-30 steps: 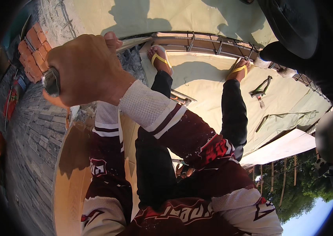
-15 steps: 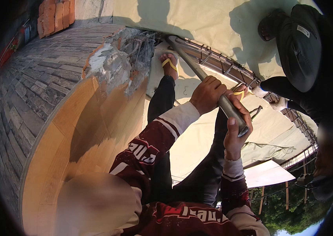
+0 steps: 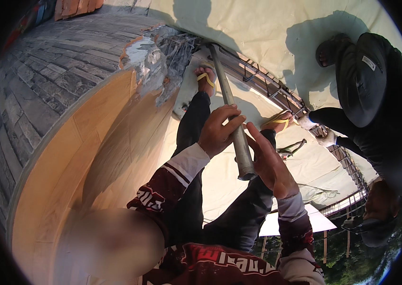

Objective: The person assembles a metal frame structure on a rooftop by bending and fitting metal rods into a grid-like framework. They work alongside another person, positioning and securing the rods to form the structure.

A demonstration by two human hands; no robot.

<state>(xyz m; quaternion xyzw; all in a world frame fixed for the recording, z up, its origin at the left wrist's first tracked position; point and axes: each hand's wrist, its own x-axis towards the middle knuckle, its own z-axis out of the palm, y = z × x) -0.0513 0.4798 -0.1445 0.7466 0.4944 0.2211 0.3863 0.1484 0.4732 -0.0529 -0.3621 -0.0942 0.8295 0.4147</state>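
Note:
My left hand (image 3: 218,131) is wrapped round a long grey metal pipe (image 3: 241,152) near its close end. The pipe runs away from me, its far end lying by a long cage of steel bars (image 3: 281,94) beside broken concrete. My right hand (image 3: 271,164) lies alongside the pipe's near end with its fingers stretched out and not wrapped round it. Whether its palm touches the metal, I cannot tell. A tool with green and dark handles (image 3: 292,149) rests on the pale sheet just beyond my right hand.
A person in dark clothes (image 3: 376,90) crouches at the right, gloved hands (image 3: 327,138) at the bar cage. Rough broken concrete (image 3: 165,61) joins a grey stone-patterned wall (image 3: 53,90) and wood-look panels (image 3: 91,137) at left. Pale sheeting (image 3: 258,28) spreads behind the cage.
The pipe's near end has swung left and down in view, with my left hand still round it. My right hand has loosened its grip, its fingers now straightened beside the pipe.

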